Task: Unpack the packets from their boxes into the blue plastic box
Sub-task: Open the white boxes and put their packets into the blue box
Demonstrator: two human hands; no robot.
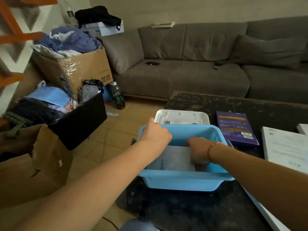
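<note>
While the blue plastic box sits at the bench's left edge, toward the near corner, with only one pale packet showing inside it, the job looks to be in its early or middle part: one packet is in, and at least two flat boxes are yet to be dealt with, though whether those are full or already emptied cannot be told.

The bench is the largest thing here, a dark slab with a mottled, speckled, stone-like face. The blue box is next: smooth moulded plastic, rectangular with rounded corners and a rolled rim, walls sloping slightly inward toward the bottom. On the bench's right edge lies a white flat box, matte card with faint printing. Behind the blue box, touching or just beside its far wall, lies a white lid, hard plastic with rounded corners and shallow ribs. To its right lies a purple box, thin glossy card with a yellow band and small print. The packet is flat, pale grey, slightly sheened like film or coated paper, lying against the box's floor.

The left hand is curled over the blue box's far-left rim, gripping it to steady it. The right hand is down inside the box on the packet's right end; its fingers are hidden, so whether it grips or merely presses the packet cannot be told.
</note>
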